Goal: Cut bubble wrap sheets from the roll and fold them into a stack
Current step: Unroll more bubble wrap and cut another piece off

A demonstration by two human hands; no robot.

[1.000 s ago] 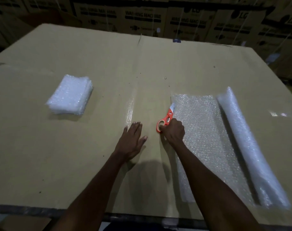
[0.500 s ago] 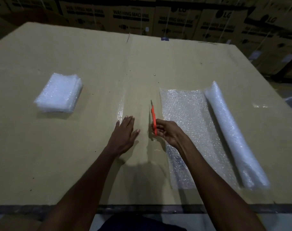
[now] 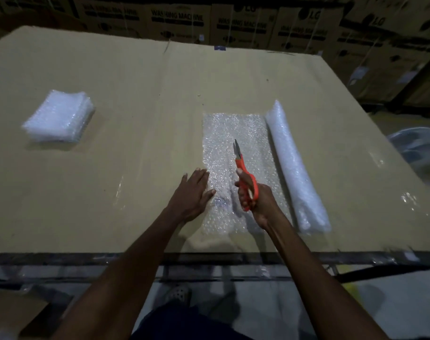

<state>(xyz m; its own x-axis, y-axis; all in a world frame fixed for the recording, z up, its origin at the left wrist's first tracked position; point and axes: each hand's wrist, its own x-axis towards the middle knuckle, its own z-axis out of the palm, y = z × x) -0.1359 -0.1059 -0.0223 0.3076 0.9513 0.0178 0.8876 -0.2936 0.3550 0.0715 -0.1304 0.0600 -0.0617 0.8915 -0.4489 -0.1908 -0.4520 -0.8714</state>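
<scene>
An unrolled sheet of bubble wrap (image 3: 236,133) lies flat on the cardboard-covered table (image 3: 135,94), still joined to the roll (image 3: 294,168) on its right. My right hand (image 3: 258,200) grips orange-handled scissors (image 3: 243,168) above the sheet, blades closed and pointing away from me. My left hand (image 3: 194,192) lies flat with fingers straight, on the table at the sheet's left edge, its fingertips touching the wrap. A stack of folded bubble wrap (image 3: 59,116) sits at the far left.
Brown washing machine cartons (image 3: 233,23) line the back wall. The table's near edge (image 3: 86,253) runs across in front of me. A pale plastic bag (image 3: 420,146) lies off the table at the right. My foot (image 3: 177,293) shows on the floor below.
My right hand lifted the scissors from the table left of the sheet and carried them over the sheet. My left hand slid right to the sheet's edge.
</scene>
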